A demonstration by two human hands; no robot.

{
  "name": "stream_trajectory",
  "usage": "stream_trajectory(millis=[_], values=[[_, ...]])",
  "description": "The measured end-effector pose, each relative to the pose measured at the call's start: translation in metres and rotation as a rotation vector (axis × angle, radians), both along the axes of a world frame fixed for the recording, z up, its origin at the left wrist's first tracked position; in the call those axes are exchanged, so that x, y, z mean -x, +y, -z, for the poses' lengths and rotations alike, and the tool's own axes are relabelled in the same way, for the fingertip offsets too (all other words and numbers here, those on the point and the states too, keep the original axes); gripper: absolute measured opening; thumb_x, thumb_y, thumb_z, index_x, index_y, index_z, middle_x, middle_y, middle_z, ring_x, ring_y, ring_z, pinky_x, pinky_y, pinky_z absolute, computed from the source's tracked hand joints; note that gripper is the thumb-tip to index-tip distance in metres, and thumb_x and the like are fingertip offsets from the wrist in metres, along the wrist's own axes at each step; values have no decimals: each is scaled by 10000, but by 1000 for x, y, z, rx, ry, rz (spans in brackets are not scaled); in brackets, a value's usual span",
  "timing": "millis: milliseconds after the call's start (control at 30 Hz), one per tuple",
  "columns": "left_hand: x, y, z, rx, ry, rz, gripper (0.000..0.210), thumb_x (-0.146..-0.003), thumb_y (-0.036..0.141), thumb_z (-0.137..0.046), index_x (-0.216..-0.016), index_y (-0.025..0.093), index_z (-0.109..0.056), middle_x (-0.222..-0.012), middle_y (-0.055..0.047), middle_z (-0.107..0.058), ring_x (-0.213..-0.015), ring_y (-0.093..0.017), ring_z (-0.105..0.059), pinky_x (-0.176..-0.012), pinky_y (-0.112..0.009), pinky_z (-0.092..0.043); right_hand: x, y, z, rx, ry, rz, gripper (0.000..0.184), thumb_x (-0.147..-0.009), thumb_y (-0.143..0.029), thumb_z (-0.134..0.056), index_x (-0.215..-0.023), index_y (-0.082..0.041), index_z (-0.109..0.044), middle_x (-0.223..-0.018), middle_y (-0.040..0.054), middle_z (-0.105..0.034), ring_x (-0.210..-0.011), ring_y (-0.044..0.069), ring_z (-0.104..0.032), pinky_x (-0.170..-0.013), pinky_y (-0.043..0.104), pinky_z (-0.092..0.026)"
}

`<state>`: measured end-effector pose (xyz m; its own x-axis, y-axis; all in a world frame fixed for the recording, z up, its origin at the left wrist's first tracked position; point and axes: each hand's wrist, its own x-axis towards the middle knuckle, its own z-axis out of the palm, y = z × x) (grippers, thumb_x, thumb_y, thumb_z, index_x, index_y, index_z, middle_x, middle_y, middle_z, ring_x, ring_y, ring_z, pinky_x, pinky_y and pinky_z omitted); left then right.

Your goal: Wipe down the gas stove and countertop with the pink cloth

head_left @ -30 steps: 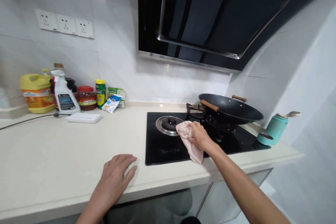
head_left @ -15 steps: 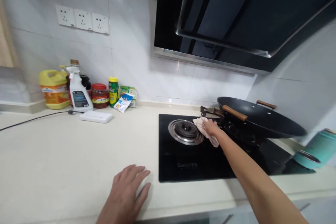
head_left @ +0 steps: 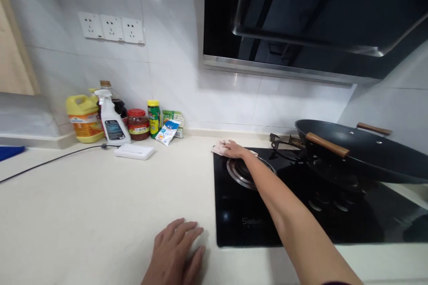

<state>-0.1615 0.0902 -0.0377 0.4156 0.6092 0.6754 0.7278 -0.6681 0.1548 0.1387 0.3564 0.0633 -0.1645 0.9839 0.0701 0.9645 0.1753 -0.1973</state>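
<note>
My right hand (head_left: 233,148) is closed on a pale pink cloth (head_left: 221,148) at the back left corner of the black glass gas stove (head_left: 234,227). Part of the cloth spreads along the stove's rear edge. Beneath my right forearm lies the left burner (head_left: 245,173) with its metal ring, partly hidden by the arm. My left hand (head_left: 177,249) rests on the pale countertop (head_left: 100,213), left of the stove's front corner. Its fingers are stretched out and hold nothing.
A black wok (head_left: 361,151) with wooden handles sits over the right burner. Above hangs a dark range hood (head_left: 301,18). Along the wall stand a yellow jug (head_left: 85,118), a spray bottle (head_left: 113,120), a red-lidded jar (head_left: 138,124) and a white box (head_left: 134,151) with a cable.
My right hand has moved the cloth left and back, from the burner's right side to the stove's back left corner. My left hand remains on the countertop. The view has shifted slightly.
</note>
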Motion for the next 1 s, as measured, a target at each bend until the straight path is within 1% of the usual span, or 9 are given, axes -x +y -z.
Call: stream_trajectory(millis=[100, 200, 300, 367, 500, 633, 800, 900, 1000], values=[[-2, -1, 1, -3, -56, 6, 267, -942, 341, -601, -1180, 305, -716, -1149, -64, -779, -1110, -288, -688, -902, -456, -561, 33, -14, 6, 21, 63, -97, 445, -937, -414, -622, -1321, -190, -608, -1497, 121, -463, -1320, 267, -491, -1121, 381, -391], [-3, -4, -3, 72, -77, 6, 262, -950, 354, -601, -1174, 288, -720, -1152, -72, -775, -1121, -288, -677, -922, -465, -544, 48, -50, 9, 7, 107, -168, 418, -895, -432, -656, -1230, -187, -603, -1447, 124, -454, -1234, 264, -520, -1062, 382, -422], [-4, -9, -10, 164, -74, 8, 271, -957, 359, -595, -1187, 286, -718, -1188, -72, -761, -1151, -279, -661, -966, -474, -522, 49, -106, 11, -16, 135, -281, 319, -861, -424, -715, -1069, -208, -606, -1397, 94, -465, -1164, 229, -538, -1035, 371, -430], [-4, -11, -16, 196, -67, 7, 271, -954, 350, -588, -1179, 277, -721, -1192, -72, -758, -1158, -278, -656, -972, -476, -515, 44, -150, 16, -53, 158, -357, 333, -824, -438, -767, -998, -220, -585, -1371, 77, -477, -1177, 226, -524, -1042, 374, -426], [-5, -11, -21, 241, -44, -12, 283, -944, 356, -584, -1173, 266, -724, -1214, -72, -750, -1185, -282, -639, -979, -473, -498, 16, -227, 33, -216, 227, -415, 334, -810, -379, -777, -993, -232, -541, -1364, 98, -475, -1218, 256, -496, -1050, 416, -435], [-7, -9, -19, 264, -34, -24, 288, -953, 363, -565, -1176, 276, -725, -1220, -62, -747, -1200, -278, -628, -991, -469, -481, -30, -263, 45, -270, 201, -302, 230, -894, -333, -660, -1059, -229, -538, -1414, 116, -451, -1202, 249, -515, -1052, 420, -437], [-9, -10, -21, 306, -30, -40, 296, -958, 377, -553, -1175, 274, -724, -1237, -56, -733, -1219, -285, -616, -1017, -480, -464, -76, -247, 44, -226, -1, 48, 274, -944, -405, -601, -1142, -216, -584, -1479, 131, -418, -1306, 317, -476, -1105, 514, -350], [-9, -12, -26, 353, -34, -46, 300, -955, 383, -549, -1175, 274, -721, -1245, -55, -731, -1228, -284, -610, -1024, -483, -458, -79, -232, 39, -159, -27, 269, 400, -966, -483, -568, -1264, -219, -585, -1465, 164, -406, -1243, 348, -527, -1047, 522, -383], [-10, -13, -30, 378, -47, -49, 301, -956, 395, -544, -1171, 277, -718, -1247, -51, -732, -1231, -283, -607, -1021, -477, -458, -61, -232, 36, -150, -26, 337, 462, -988, -494, -512, -1350, -212, -566, -1426, 204, -417, -1182, 382, -548, -979, 550, -407]])
